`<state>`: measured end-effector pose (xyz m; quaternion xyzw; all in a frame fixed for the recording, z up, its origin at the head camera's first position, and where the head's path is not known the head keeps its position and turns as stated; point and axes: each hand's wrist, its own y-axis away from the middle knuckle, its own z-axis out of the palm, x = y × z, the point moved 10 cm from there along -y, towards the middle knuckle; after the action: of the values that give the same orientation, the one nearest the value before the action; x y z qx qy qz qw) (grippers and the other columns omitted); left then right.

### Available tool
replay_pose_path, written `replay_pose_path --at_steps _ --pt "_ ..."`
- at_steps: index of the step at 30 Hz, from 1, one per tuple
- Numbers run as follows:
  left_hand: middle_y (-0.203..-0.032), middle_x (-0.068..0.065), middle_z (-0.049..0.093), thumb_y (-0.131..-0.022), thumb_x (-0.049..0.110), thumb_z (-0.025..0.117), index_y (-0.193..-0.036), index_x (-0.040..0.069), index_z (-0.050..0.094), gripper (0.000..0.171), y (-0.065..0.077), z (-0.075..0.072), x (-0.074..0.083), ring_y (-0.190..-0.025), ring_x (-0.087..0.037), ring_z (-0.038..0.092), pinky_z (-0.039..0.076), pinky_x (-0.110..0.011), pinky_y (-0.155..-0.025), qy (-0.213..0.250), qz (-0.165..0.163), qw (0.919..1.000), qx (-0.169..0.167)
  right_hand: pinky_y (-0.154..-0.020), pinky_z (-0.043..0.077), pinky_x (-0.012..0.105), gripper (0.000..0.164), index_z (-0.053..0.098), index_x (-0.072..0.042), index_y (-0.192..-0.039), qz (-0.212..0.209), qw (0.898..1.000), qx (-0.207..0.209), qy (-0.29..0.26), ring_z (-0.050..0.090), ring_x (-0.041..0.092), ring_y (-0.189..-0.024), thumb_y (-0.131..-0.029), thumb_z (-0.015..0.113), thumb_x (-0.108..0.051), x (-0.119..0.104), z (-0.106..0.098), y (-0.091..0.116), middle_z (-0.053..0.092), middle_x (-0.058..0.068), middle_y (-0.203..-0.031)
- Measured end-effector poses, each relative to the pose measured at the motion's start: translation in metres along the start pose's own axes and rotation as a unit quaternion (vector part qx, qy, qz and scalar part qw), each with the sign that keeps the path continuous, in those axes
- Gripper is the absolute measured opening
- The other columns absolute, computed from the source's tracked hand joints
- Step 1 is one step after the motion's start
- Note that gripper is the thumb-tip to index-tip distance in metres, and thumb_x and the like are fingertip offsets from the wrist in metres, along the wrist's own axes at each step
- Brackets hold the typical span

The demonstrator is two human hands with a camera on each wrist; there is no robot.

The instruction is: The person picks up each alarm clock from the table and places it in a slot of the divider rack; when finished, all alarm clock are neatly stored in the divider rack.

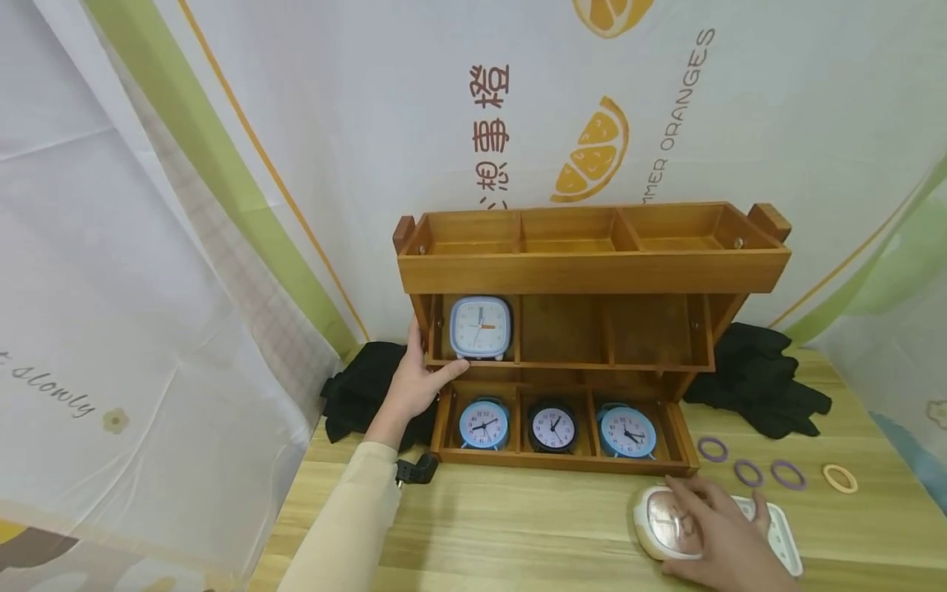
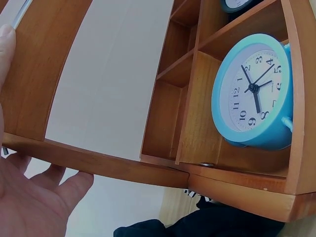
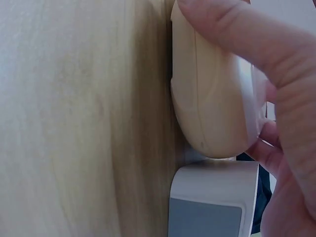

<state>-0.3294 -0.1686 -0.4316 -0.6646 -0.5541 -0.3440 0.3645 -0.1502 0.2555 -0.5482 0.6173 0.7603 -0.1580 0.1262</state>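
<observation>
A tiered wooden box [image 1: 592,273] stands opened out at the back of the table. My left hand [image 1: 414,382] grips the left end of its middle tier, thumb at the front edge, fingers round the side wall. A lavender-rimmed square alarm clock [image 1: 479,327] sits in that tier's left compartment. In the bottom tier are a blue round clock [image 2: 254,94] at left, a black one [image 1: 552,428] in the middle and another blue one [image 1: 627,432] at right. Near the front right, my right hand [image 1: 728,534] holds a rounded cream clock [image 3: 212,98] by its sides, low at the tabletop.
Beside the cream clock lies a white object [image 1: 786,538] with a dotted face, partly hidden by my right hand. Purple rings [image 1: 787,474] and a yellow ring [image 1: 839,478] lie at the right. Black cloth [image 1: 762,386] is bunched on both sides of the box.
</observation>
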Motion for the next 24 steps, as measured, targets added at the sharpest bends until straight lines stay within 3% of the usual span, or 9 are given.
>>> replay_pose_path --at_steps 5,9,14,18,24 --pt "-0.174 -0.009 0.012 -0.093 0.047 0.078 -0.168 0.029 -0.012 0.118 0.001 0.002 0.0 -0.157 -0.035 0.024 0.032 -0.06 -0.119 0.005 0.01 0.9999 -0.002 -0.097 0.01 0.083 0.113 0.066 -0.008 -0.135 0.004 1.0 -0.001 -0.018 0.056 0.042 -0.115 -0.047 0.096 -0.07 -0.004 0.003 0.002 0.057 0.015 -0.123" --pt "-0.174 -0.008 0.013 -0.093 0.047 0.079 -0.168 0.03 -0.011 0.118 0.001 0.003 0.002 -0.157 -0.034 0.024 0.028 -0.061 -0.121 0.006 0.019 0.9998 -0.001 -0.096 0.012 0.079 0.111 0.062 -0.011 -0.136 -0.016 0.998 0.034 -0.045 0.05 0.043 -0.114 -0.045 0.101 -0.062 -0.012 -0.006 0.002 0.053 0.019 -0.124" --pt "-0.174 -0.009 0.015 -0.093 0.049 0.078 -0.168 0.029 -0.01 0.117 0.0 0.001 0.004 -0.156 -0.036 0.025 0.028 -0.061 -0.12 0.005 0.022 0.9997 0.003 -0.092 0.014 0.075 0.111 0.057 -0.012 -0.138 -0.062 0.988 0.112 -0.084 0.039 0.043 -0.114 -0.045 0.106 -0.046 -0.028 -0.038 -0.003 0.044 0.021 -0.125" --pt "-0.173 -0.012 0.015 -0.092 0.051 0.077 -0.168 0.027 -0.01 0.118 0.0 0.0 0.002 -0.156 -0.037 0.025 0.028 -0.061 -0.121 -0.004 0.01 0.9999 0.006 -0.09 0.016 0.072 0.113 0.058 -0.014 -0.142 -0.088 0.98 0.149 -0.102 0.038 0.042 -0.114 -0.043 0.108 -0.037 -0.045 -0.07 -0.015 0.044 0.02 -0.127" --pt "-0.173 -0.01 0.016 -0.093 0.05 0.078 -0.168 0.029 -0.011 0.118 -0.001 -0.001 0.001 -0.155 -0.037 0.027 0.029 -0.06 -0.12 -0.005 0.013 0.9999 0.006 -0.085 0.027 0.064 0.116 0.061 -0.015 -0.142 -0.131 0.969 0.182 -0.106 0.04 0.034 -0.114 -0.04 0.108 -0.043 -0.07 -0.105 -0.039 0.047 0.018 -0.128"
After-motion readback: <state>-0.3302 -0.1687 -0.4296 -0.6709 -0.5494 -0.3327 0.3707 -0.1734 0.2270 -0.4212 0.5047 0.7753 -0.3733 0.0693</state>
